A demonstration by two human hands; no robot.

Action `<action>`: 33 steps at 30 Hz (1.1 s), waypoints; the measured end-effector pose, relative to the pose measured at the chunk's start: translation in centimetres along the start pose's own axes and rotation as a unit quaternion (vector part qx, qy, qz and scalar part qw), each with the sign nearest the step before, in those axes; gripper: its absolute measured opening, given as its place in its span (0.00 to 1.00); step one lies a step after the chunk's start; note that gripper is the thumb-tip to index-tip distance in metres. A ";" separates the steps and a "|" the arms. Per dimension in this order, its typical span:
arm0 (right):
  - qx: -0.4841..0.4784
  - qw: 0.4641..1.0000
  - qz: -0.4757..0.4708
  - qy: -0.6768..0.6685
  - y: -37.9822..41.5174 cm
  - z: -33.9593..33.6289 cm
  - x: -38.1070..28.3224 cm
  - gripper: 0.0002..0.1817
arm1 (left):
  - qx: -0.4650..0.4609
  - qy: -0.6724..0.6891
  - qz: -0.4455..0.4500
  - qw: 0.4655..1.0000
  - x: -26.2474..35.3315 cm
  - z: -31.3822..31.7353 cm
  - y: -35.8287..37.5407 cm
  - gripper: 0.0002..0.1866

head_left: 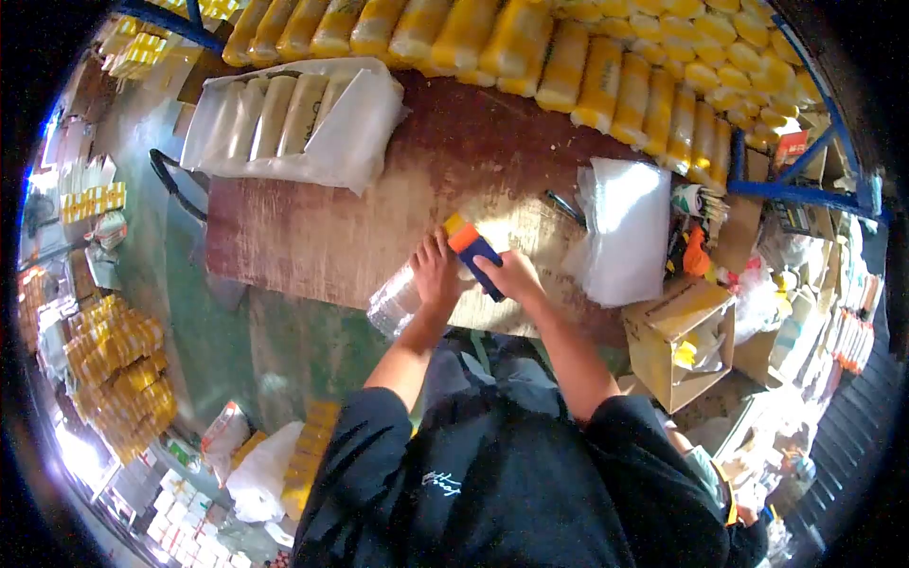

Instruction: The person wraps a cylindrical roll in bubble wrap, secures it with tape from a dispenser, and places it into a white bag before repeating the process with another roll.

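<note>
At the front edge of the table, my right hand (514,275) is closed around a dark blue, block-shaped device with an orange end (484,270). Its exact kind is hard to make out. My left hand (434,270) lies just left of it, fingers curled over a clear plastic-wrapped bundle (391,303). A bit of yellow (454,224) shows beyond the left fingertips, right beside the orange end. The bundle's near end reaches over the table's front edge, and its middle is hidden under my left hand.
The worn brown wooden table (284,222) holds a white-wrapped tray of tan rolls (284,118), a black pen-like thing (565,207) and a stack of clear plastic sheets (625,232). Yellow wrapped rolls (464,38) line the back. A cardboard box (677,341) stands at right.
</note>
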State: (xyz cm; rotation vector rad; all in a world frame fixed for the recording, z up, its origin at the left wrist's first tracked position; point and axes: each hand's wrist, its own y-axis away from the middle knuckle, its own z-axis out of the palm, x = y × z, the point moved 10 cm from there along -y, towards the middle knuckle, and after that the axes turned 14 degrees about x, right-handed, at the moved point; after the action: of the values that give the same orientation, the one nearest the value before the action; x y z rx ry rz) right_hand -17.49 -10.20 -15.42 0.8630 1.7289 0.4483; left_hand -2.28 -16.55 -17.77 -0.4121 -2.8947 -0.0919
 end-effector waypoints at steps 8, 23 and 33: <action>0.002 1.000 -0.024 0.016 -0.1 -0.3 -0.7 0.25 | 0.010 -0.005 0.031 0.999 1.1 -3.9 -1.6 0.61; 0.005 0.992 -0.042 0.117 -0.5 -0.9 2.5 0.25 | -0.192 0.170 -0.031 0.966 -1.4 1.2 -3.6 0.63; 0.013 0.988 0.001 0.154 2.7 -4.1 3.8 0.31 | -0.124 0.160 -0.016 0.979 -1.4 -0.4 -4.6 0.53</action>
State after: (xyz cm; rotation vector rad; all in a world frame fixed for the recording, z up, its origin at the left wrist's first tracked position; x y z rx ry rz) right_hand -20.98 -5.12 -14.75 0.8477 2.0203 0.5863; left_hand -2.20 -21.31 -17.86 -0.3548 -2.5778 -0.4812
